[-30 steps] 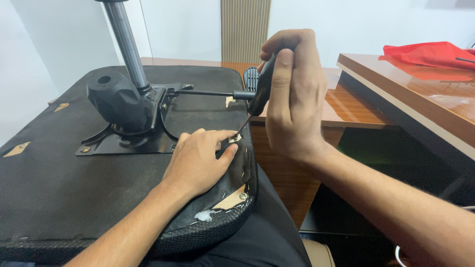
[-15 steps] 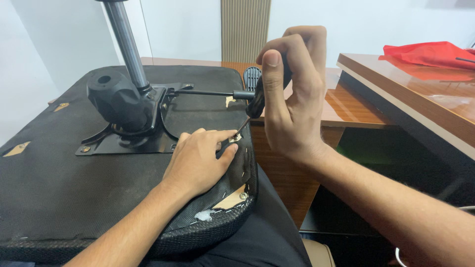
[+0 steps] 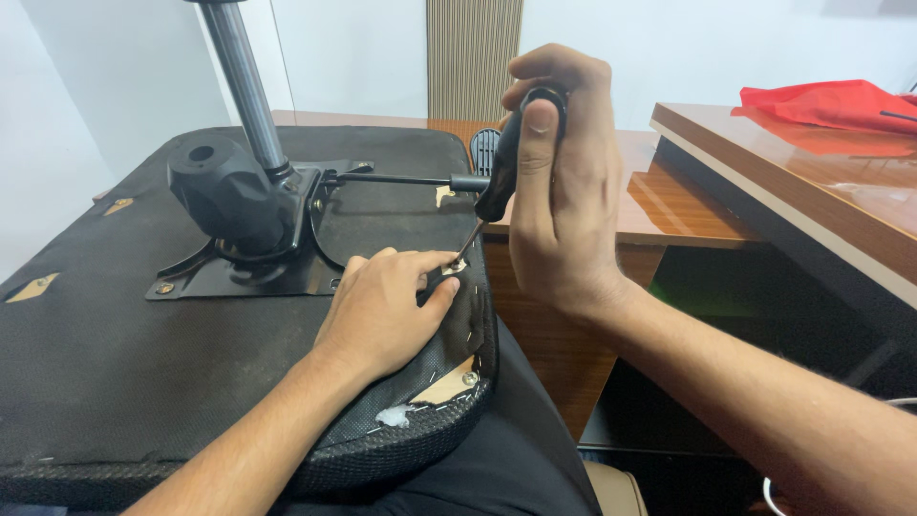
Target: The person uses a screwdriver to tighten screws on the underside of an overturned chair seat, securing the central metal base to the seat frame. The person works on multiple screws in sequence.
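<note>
While the screwdriver (image 3: 504, 177) stands nearly upright, its black handle is enclosed by the curled fingers of the right hand (image 3: 559, 191), thumb pressed along the handle. Its thin metal shaft slants down to the edge of the upturned chair seat (image 3: 115, 363), where the tip meets the black fabric underside beside a patch of exposed wood. The left hand (image 3: 382, 311) lies flat on the fabric, fingertips (image 3: 435, 277) pinched close around the spot at the tip. Behind it, a black metal mounting plate (image 3: 239, 277) carries the chair mechanism, a chrome gas cylinder (image 3: 246, 86) and a thin adjustment lever (image 3: 401, 179). A wooden desk (image 3: 688, 205) stands to the right, with red cloth (image 3: 831, 100) on its upper surface.
</note>
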